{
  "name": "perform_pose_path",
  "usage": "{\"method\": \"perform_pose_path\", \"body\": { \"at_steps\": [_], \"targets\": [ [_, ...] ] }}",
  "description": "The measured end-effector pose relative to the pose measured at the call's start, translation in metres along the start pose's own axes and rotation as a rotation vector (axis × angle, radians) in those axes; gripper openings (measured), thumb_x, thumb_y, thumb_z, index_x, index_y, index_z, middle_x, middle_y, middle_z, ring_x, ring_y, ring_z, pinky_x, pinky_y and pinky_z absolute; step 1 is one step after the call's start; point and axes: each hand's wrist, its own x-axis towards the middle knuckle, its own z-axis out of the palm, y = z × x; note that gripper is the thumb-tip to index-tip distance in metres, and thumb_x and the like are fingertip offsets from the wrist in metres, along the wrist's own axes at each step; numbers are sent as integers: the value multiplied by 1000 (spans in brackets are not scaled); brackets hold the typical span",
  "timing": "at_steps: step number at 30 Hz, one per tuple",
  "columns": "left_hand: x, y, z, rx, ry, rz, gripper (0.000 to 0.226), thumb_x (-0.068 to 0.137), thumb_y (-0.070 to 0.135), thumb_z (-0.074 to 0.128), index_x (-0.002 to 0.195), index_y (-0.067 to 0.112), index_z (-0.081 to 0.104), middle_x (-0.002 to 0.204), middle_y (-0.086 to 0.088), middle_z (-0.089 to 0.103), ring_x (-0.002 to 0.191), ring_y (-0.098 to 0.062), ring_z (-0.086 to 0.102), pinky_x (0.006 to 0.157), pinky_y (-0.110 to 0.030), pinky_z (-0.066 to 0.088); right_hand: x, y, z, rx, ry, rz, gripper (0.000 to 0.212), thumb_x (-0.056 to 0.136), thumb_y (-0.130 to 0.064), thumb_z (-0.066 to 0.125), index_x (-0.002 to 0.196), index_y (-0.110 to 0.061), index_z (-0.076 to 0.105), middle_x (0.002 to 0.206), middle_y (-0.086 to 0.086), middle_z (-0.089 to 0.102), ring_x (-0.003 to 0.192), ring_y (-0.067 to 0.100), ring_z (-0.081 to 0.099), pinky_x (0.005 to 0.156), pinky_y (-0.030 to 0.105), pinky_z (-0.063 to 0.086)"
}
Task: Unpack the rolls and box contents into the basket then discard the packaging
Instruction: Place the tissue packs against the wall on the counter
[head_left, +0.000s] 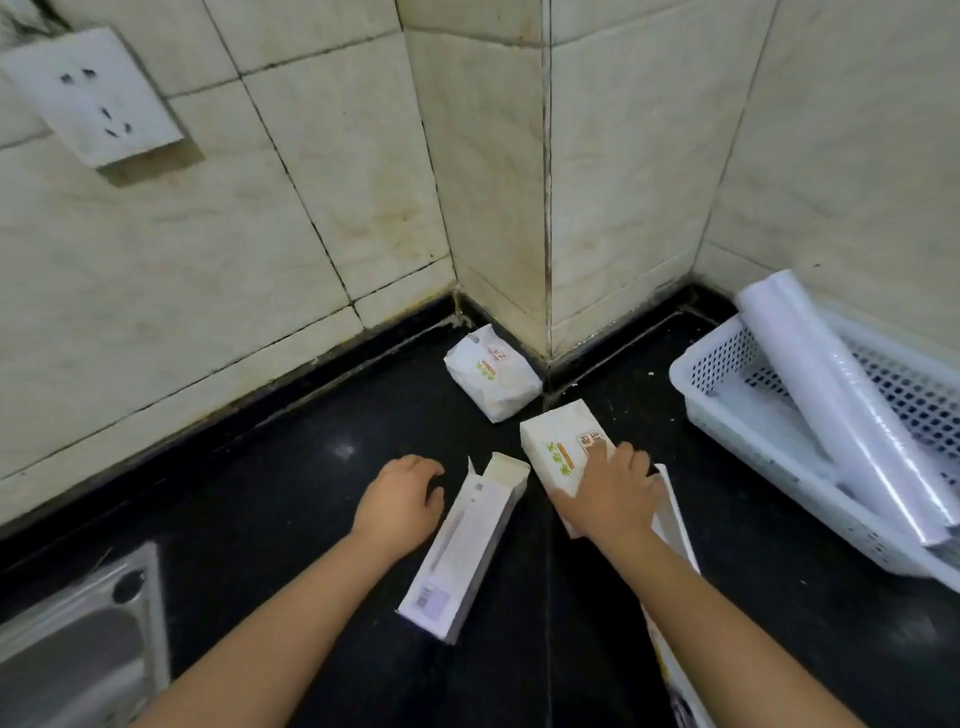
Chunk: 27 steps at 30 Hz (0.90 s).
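Note:
A long white carton (457, 551) lies on the black counter with its far end flaps open. My left hand (400, 501) hovers just left of its open end, fingers curled and holding nothing. My right hand (613, 496) grips a white packet with green print (561, 444) that sticks out of a second long box (675, 525), mostly hidden under my forearm. Another white packet (491, 376) rests in the wall corner. At the right, a white perforated basket (711, 364) holds two clear-wrapped rolls (831, 395).
Tiled walls close the counter at the back, with a protruding corner in the middle. A wall socket (96, 96) sits at upper left. A steel sink (78, 639) lies at lower left. Bare black counter stretches between the sink and the carton.

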Motion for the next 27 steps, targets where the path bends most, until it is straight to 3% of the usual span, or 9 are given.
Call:
{"method": "perform_pose_path", "body": {
  "at_steps": [4, 7, 11, 14, 17, 24, 25, 27],
  "targets": [
    [53, 5, 0, -2, -1, 48, 35, 92, 18, 50, 126, 11, 52, 130, -9, 54, 121, -22, 49, 101, -33, 43, 12, 3, 5, 30, 15, -38, 90, 71, -61, 59, 139, -14, 23, 152, 16, 15, 139, 33, 13, 111, 48, 23],
    [99, 18, 1, 21, -5, 120, 42, 91, 20, 52, 132, 11, 45, 137, -9, 48, 125, -25, 45, 102, -36, 43, 18, -1, 9, 18, -78, -19, 99, 68, -62, 61, 143, -20, 11, 152, 17, 11, 138, 34, 15, 112, 46, 24],
    [155, 36, 9, 108, -105, 173, 58, 92, 30, 50, 142, 13, 26, 151, -8, 28, 130, -29, 40, 102, -42, 41, 18, -7, 15, -42, -37, 25, 99, 68, -58, 63, 143, -24, 9, 137, 13, 29, 123, 30, 33, 102, 42, 32],
    [177, 35, 18, 221, -185, 221, 53, 94, 33, 48, 139, 11, 32, 149, -8, 30, 129, -28, 42, 101, -41, 41, 22, -7, 14, -43, -51, 35, 96, 70, -54, 62, 143, -25, 8, 132, 11, 32, 120, 28, 33, 100, 40, 34],
    [184, 27, 22, 339, -225, 274, 36, 98, 27, 40, 127, 6, 46, 136, -13, 46, 121, -29, 48, 97, -39, 44, 27, -10, 6, 9, -50, 51, 95, 67, -53, 64, 142, -29, 10, 132, 9, 34, 122, 28, 33, 102, 40, 33],
    [156, -41, 6, 223, -14, 297, 26, 96, 23, 47, 106, 1, 55, 112, -16, 55, 99, -29, 57, 75, -39, 48, 64, -65, -30, 14, 3, -97, 89, 65, -51, 68, 137, -26, 22, 130, 13, 39, 119, 32, 36, 96, 44, 35],
    [147, -53, 0, 176, 53, 315, 21, 91, 17, 56, 98, -2, 58, 104, -19, 59, 89, -32, 61, 68, -38, 50, 71, -78, -31, 28, -32, -108, 88, 64, -51, 69, 136, -26, 25, 129, 13, 41, 119, 33, 36, 97, 44, 35],
    [130, -77, -14, 154, 102, 382, 21, 66, -1, 81, 69, -7, 61, 70, -23, 63, 54, -33, 63, 40, -32, 51, 83, -104, -29, 67, -97, -129, 87, 64, -50, 71, 135, -26, 27, 129, 15, 41, 122, 35, 35, 99, 45, 33]
  ]
}}
